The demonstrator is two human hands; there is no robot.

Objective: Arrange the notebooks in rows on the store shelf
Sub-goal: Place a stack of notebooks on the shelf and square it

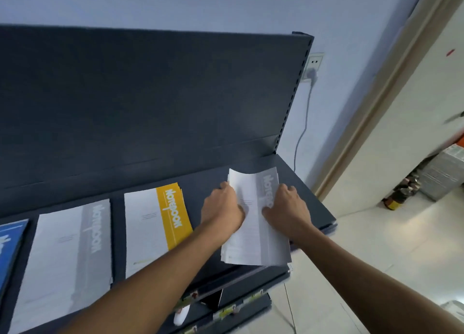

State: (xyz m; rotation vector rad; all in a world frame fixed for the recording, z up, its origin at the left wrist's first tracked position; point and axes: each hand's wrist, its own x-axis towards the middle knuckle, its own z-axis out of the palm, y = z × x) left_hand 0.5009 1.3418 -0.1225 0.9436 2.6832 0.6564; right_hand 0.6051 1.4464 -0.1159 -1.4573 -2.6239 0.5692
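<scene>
A stack of grey-and-white notebooks (pixel 256 233) is held over the right end of the dark shelf (pixel 311 195), its far edge bowed upward. My left hand (pixel 223 208) grips its left edge. My right hand (pixel 288 208) grips the right side, thumb on the cover. To the left, lying flat in a row, are a yellow-and-white notebook stack (pixel 155 225), a grey-and-white stack (pixel 67 255) and a blue notebook (pixel 10 248) at the frame's left edge.
The shelf's dark back panel (pixel 150 102) rises behind the row. Lower shelves (pixel 238 298) with small items show below. A wall socket with a cable (pixel 312 69) is right of the unit. Boxes and bottles (pixel 426 178) stand on the tiled floor at right.
</scene>
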